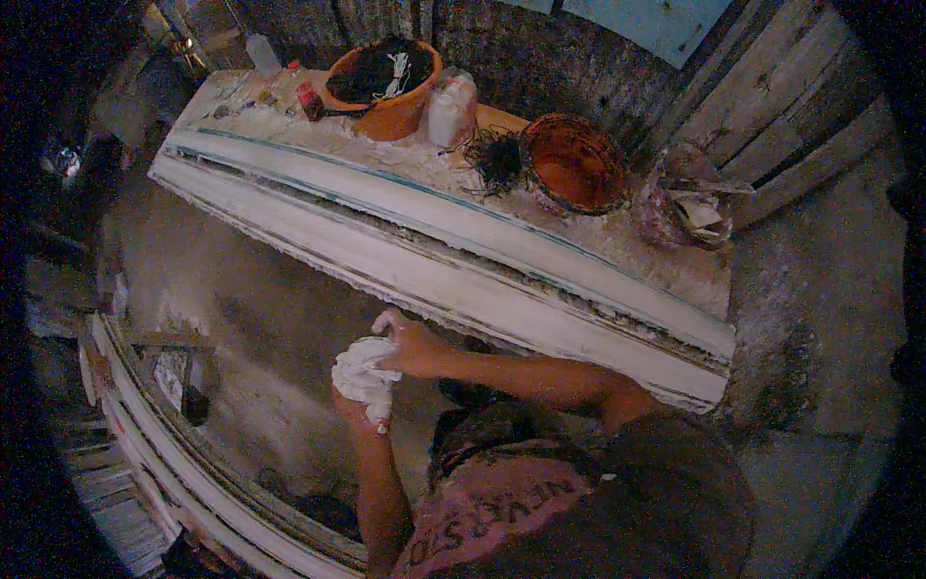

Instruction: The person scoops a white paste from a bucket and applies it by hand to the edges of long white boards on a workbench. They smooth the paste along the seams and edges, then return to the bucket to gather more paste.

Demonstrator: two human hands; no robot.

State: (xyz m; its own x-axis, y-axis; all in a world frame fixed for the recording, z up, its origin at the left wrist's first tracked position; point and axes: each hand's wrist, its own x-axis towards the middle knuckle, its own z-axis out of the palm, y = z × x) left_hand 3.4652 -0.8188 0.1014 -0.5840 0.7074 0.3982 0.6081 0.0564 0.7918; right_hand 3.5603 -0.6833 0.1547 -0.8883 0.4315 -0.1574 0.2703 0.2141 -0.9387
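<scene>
Both hands meet just left of the frame's centre, working a wet white lump of plaster-like paste (365,376). The left hand (355,394) cups the lump from below, its fingers mostly buried under the white mass, so how they are set cannot be told. The right hand (410,344) lies on top, fingers curled together and pressing on the lump's upper right side. The lump is rounded and slightly taller than wide, with no clear pointing end; a small tail hangs from its lower edge.

Just above the hands runs a long white plaster-coated moulding (453,256), its long axis slanting from the upper left of the frame down to the right, where its squared end sits at centre right. Its near edge is rough and crumbly and passes just beside the right hand's knuckles without clearly touching them.

Behind the moulding, along the top of the frame, stand a large orange bowl (391,116) with dark contents, a white plastic jar (450,108), a tangle of dark fibre (497,159) and a rust-coloured woven basket (576,166).

A second curved white moulding (159,444) sweeps along the lower left. Between the two mouldings lies a dusty grey floor (251,318), a band of open ground to the left of the hands.
</scene>
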